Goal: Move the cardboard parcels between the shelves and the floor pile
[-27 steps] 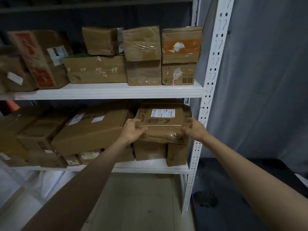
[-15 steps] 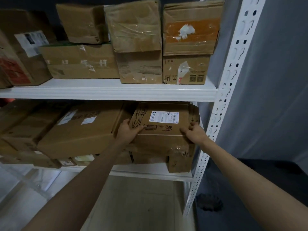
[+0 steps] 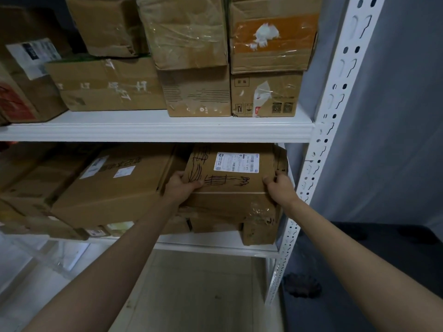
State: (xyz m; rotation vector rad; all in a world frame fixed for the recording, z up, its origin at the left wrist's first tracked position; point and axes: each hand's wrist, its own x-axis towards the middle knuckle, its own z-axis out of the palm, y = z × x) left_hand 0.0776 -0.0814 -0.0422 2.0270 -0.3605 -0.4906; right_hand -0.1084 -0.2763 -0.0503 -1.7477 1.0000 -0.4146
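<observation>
Cardboard parcel (image 3: 236, 185) on the lower shelf (image 3: 215, 248) sits between left hand (image 3: 181, 188) and right hand (image 3: 280, 190), both gripping its front corners.

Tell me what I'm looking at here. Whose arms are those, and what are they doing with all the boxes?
There is no machine here. The arms belong to a person who wears a camera on the head, so the one picture shows what that person sees, looking forward and down.

In front stands a white metal rack with two shelves full of cardboard boxes. On the upper shelf the boxes stand in little stacks, one with an orange patch.

On the lower shelf, the person holds one box with a white label and pen scribbles. It lies on top of other boxes, at the right end. The left hand grips its left front corner, and the right hand grips its right front corner, fingers curled over the edge. Below is a pale floor.
</observation>
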